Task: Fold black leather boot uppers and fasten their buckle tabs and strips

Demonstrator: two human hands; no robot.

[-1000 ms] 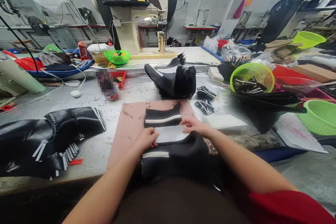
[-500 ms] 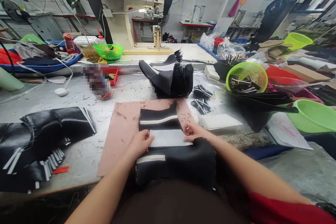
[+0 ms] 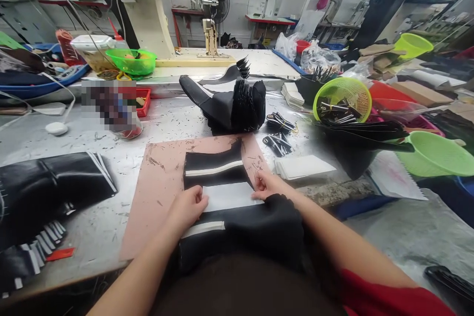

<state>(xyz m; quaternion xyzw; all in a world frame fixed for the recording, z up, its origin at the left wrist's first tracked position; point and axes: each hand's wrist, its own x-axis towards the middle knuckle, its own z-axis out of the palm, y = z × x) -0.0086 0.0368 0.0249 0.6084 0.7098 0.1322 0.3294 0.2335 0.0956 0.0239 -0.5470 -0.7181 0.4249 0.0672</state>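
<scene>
A white rectangular piece point(image 3: 229, 196) lies across black material point(image 3: 255, 224) in front of me, on a pink board point(image 3: 157, 182). Curled fingers of my left hand point(image 3: 189, 206) close on its left end. At its right end my right hand point(image 3: 269, 186) pinches the edge between thumb and fingers. The black material shows one pale strip point(image 3: 215, 168) beyond the white piece and another pale strip point(image 3: 205, 228) nearer me. Its near part hangs toward my lap. The fingertips' undersides are hidden.
Stacked black pieces point(image 3: 237, 108) stand behind the board. White sheets point(image 3: 303, 167), banded black straps point(image 3: 279, 122) and a yellow basket point(image 3: 365, 98) are on the right. Black glossy pieces point(image 3: 55, 177) lie left. A sewing machine point(image 3: 159, 15) stands at the back.
The view has turned slightly right and down, so everything sits further left and higher. Both hands stay at the ends of the white piece, with the left fingers curled more closely.
</scene>
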